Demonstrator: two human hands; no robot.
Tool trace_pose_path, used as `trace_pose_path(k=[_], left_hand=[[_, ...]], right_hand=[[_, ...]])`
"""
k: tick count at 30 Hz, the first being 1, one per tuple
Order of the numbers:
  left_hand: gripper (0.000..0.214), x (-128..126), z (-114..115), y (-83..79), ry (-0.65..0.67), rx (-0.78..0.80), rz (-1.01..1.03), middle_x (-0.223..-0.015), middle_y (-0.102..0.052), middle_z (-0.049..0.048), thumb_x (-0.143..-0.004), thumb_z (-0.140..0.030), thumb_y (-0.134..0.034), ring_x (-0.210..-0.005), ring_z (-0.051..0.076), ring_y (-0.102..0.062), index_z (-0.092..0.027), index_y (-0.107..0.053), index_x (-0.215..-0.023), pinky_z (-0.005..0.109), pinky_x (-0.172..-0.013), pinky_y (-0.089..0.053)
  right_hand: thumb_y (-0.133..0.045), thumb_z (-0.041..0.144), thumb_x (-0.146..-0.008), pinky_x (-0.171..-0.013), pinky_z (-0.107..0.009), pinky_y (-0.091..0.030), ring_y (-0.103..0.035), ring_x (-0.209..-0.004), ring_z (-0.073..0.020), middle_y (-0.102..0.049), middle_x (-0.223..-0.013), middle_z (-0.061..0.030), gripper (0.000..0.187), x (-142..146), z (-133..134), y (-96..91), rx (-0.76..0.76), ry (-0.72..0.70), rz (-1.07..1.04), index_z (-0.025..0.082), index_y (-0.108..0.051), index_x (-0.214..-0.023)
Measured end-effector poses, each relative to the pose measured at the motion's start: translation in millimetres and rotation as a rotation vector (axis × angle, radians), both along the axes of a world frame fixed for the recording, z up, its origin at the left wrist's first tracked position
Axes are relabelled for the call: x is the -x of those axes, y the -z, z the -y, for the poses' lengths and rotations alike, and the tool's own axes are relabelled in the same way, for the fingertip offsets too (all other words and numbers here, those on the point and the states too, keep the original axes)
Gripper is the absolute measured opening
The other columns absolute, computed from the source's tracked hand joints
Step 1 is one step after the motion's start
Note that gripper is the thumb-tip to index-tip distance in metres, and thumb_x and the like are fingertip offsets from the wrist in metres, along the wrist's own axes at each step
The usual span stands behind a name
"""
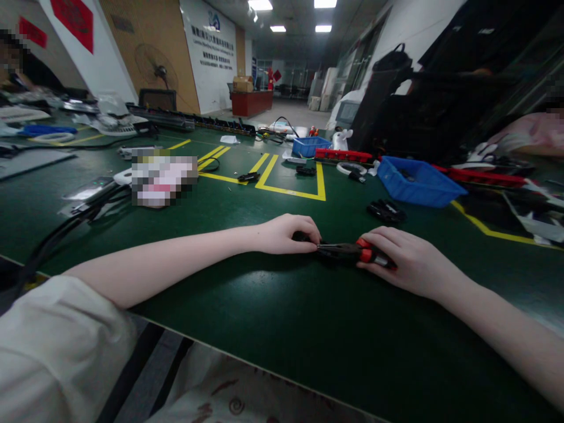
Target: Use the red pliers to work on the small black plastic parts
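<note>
red-and-black pliers [363, 255] in right hand [406, 258]

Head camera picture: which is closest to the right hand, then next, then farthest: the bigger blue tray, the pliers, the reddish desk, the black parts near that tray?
1. Pliers: held in the right hand.
2. Black parts: on the table just beyond the hand.
3. Blue tray: behind them, toward the right.
4. Reddish desk: far back across the room.

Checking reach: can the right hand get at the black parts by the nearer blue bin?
Probably yes: the black parts lie beyond the right hand, nothing visible between, though it holds red-handled pliers.
</note>
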State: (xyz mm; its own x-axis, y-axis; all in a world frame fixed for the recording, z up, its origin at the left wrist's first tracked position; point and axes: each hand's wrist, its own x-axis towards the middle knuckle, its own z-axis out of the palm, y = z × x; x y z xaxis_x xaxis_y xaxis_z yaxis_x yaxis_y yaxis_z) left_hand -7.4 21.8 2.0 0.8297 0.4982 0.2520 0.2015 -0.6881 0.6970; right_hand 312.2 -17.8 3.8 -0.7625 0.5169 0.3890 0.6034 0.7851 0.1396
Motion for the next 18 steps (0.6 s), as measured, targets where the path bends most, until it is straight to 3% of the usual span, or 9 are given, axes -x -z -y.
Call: trace_pose_path(k=[6,18], left_hand=[[0.013,2.8,0.8,-0.3,0.035,-0.064,-0.019,-0.12,-0.068,0.0105,-0.09,-0.024,-0.076,-0.111,0.022,-0.066,-0.015,-0.072,-0.099,0.041,-0.101,-0.052],[0.013,0.8,-2.2,7.7,0.002,-0.056,0.033,-0.113,-0.069,0.0087,-0.087,-0.023,-0.08,-0.106,0.021,-0.068,-0.016,-0.075,-0.096,0.04,-0.099,-0.053]], right_hand=[[-0.058,0.045,-0.099,-0.07,-0.037,-0.057,-0.069,-0.085,-0.0247,-0.071,-0.104,-0.0131,0.033,0.5,0.6,0.4,-0.046,-0.002,0.02,0.018,-0.064,-0.118],[-0.06,0.046,-0.097,-0.069,-0.038,-0.057,-0.07,-0.085,-0.0256,-0.072,-0.105,-0.0132,0.034,10.2,6.9,-2.0,0.058,0.036,-0.031,0.02,-0.065,-0.118]])
